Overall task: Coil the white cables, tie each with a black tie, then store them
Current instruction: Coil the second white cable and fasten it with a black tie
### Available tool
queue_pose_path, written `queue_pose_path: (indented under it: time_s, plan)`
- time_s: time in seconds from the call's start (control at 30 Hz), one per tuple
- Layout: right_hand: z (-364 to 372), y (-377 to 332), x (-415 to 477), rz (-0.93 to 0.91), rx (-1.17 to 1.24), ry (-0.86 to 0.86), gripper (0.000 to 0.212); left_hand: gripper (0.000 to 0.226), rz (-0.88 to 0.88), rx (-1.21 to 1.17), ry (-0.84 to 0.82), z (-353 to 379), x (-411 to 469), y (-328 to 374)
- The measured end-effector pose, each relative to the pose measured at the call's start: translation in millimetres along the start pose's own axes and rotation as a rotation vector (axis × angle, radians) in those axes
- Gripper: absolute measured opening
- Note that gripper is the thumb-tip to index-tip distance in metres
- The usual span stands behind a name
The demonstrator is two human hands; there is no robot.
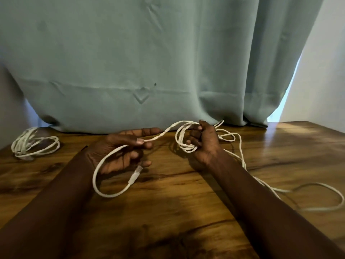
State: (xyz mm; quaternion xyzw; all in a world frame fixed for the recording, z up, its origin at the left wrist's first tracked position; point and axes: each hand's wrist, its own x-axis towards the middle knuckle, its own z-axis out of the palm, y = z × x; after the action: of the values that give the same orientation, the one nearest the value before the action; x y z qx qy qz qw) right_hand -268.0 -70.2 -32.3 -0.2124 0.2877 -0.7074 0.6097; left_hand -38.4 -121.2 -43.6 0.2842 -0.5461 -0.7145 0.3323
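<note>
We see the white cable (pixel 160 134) strung between both hands: the right hand (pixel 204 143), held as an upright fist over the far middle of the table (pixel 168 212), grips a coil (pixel 183 144) of its loops inside curled fingers, while the left hand (pixel 119 150), fingers pointing right, pinches the strand between thumb and forefinger. Nearer, the cable swings in a loop under the left hand and ends in a clear plug (pixel 135 174) just beside the lowest finger; slack trails off right. A second white cable (pixel 35 143) lies bundled far left, well apart, before the green curtain (pixel 130 62).
</note>
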Motion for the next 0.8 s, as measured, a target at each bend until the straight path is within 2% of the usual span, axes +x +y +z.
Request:
queue_pose_path:
  time_s: [0.1,0.17,0.23,0.27,0.3,0.37,0.43,0.6,0.73,0.8]
  plan:
    - [-13,-13,6,-0.058,0.006,0.065,0.039,0.038,0.039,0.013,0.006,-1,-10,7]
    - [-17,-15,5,-0.026,0.022,0.061,0.038,0.026,0.148,0.097,0.213,4,-6,3]
    - [-13,-9,-2,0.048,-0.001,0.011,0.039,0.011,0.387,0.452,0.579,7,5,-14]
    - [-10,-6,-4,0.083,-0.026,-0.027,0.039,0.007,0.5,0.702,0.702,7,9,-22]
    - [-8,-2,-5,0.111,-0.052,-0.069,0.04,0.005,0.557,0.98,0.741,7,10,-28]
    - [-4,2,-5,0.15,-0.078,-0.146,0.045,0.006,0.507,1.388,0.711,14,8,-30]
    - [-2,4,-1,0.14,-0.073,-0.167,0.051,0.013,0.463,1.534,0.639,26,7,-25]
    - [-3,-2,2,-0.043,-0.126,0.003,0.047,0.014,0.577,1.55,0.521,49,2,-19]
    - [-11,1,14,-0.309,-0.453,0.278,0.047,0.016,0.673,1.554,0.381,59,-7,-18]
    - [-11,4,15,-0.353,-0.463,0.321,0.045,0.024,0.714,1.551,0.305,63,-8,-19]
